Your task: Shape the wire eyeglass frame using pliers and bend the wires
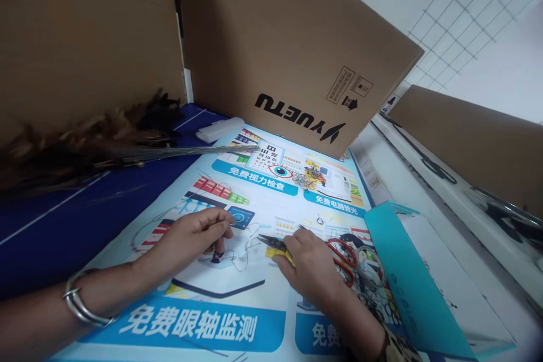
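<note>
My right hand [309,260] is closed around yellow-handled pliers [275,244], whose dark pointed jaws face left. My left hand [214,229] is pinched closed, with a small dark purple piece [217,257] showing below the fingertips. Thin silvery wire [246,249] curls from those fingers toward the plier tips; whether the jaws touch it I cannot tell. Red-handled scissors [343,260] lie just beyond my right hand. A roll of clear or silvery material [371,267] lies beside them.
A printed sheet [203,311] covers the work surface. Long thin wires [182,151] and brown feathery material [97,138] lie at the left. Large cardboard boxes [271,39] stand behind. A small metal pile [303,181] lies farther back, and an open turquoise box [407,277] at right.
</note>
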Available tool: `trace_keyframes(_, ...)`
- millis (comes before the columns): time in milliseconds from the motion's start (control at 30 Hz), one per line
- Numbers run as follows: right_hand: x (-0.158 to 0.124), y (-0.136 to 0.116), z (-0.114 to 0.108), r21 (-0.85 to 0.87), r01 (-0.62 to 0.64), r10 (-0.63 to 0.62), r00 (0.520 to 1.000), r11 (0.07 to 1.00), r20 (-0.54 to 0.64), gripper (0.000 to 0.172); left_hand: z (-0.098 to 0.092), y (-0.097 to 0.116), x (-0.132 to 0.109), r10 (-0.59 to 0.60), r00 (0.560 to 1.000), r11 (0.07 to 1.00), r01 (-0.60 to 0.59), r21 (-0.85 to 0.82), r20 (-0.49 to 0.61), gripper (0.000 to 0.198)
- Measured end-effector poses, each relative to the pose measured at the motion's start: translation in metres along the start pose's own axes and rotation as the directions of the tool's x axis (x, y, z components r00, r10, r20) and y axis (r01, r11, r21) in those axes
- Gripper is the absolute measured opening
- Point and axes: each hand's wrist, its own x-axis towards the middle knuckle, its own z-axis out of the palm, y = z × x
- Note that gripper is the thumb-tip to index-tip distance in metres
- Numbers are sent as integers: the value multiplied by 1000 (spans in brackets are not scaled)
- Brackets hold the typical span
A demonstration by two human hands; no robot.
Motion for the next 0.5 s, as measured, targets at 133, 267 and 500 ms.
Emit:
trace_keyframes(133, 2, 0, 11, -101, 45, -49, 998, 994, -36, 23, 0, -1, 1, 30, 999, 999, -30, 22, 12, 21)
trace_keyframes(267, 2, 0, 17, -145, 65, -78, 993, 987, -85, 22, 1, 3, 0, 25, 1000, 999, -26, 34, 5, 17)
trace_keyframes(500, 2, 1, 16, -164, 129, -151, 980, 978, -127, 19, 2, 5, -1, 22, 1000, 1000, -22, 16, 6, 16)
